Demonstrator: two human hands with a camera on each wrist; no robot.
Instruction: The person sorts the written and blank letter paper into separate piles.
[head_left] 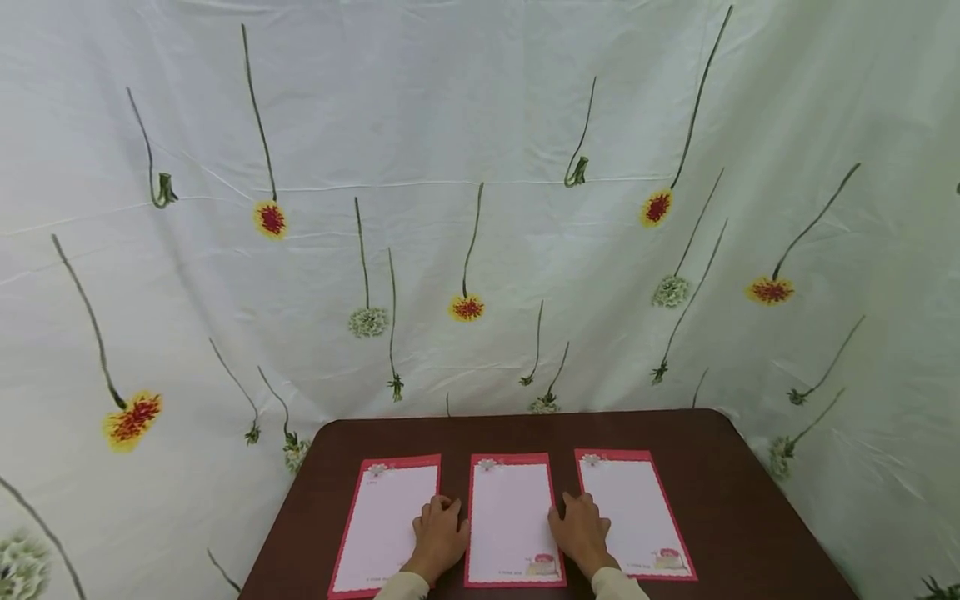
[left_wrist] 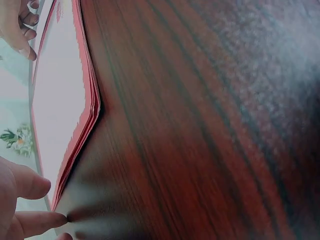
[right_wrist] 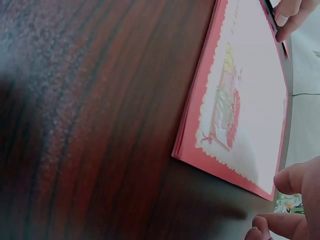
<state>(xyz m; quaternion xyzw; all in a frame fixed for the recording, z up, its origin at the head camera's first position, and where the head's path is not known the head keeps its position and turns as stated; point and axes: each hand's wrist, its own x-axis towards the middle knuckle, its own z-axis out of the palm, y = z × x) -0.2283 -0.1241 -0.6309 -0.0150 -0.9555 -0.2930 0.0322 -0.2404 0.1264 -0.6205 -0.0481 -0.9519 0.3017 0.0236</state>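
Three paper stacks with red-pink borders lie side by side on a dark brown table. Between the left stack (head_left: pixel 390 525) and the middle stack (head_left: pixel 512 521) rests my left hand (head_left: pixel 438 538), its fingers loosely bent. My right hand (head_left: pixel 581 532) is in the gap between the middle stack and the right stack (head_left: pixel 630 512). In the left wrist view, the left thumb (left_wrist: pixel 32 181) is at the middle stack's edge and another fingertip meets the tabletop. The right thumb (right_wrist: pixel 287 180) is close to that stack's corner in the right wrist view. Neither hand grips any paper.
The dark wood table (head_left: pixel 712 450) has rounded far corners. Behind it and along the sides hangs a white cloth (head_left: pixel 420 125) printed with upside-down flowers. A small cake picture (head_left: pixel 543 566) is printed at the middle sheet's lower right.
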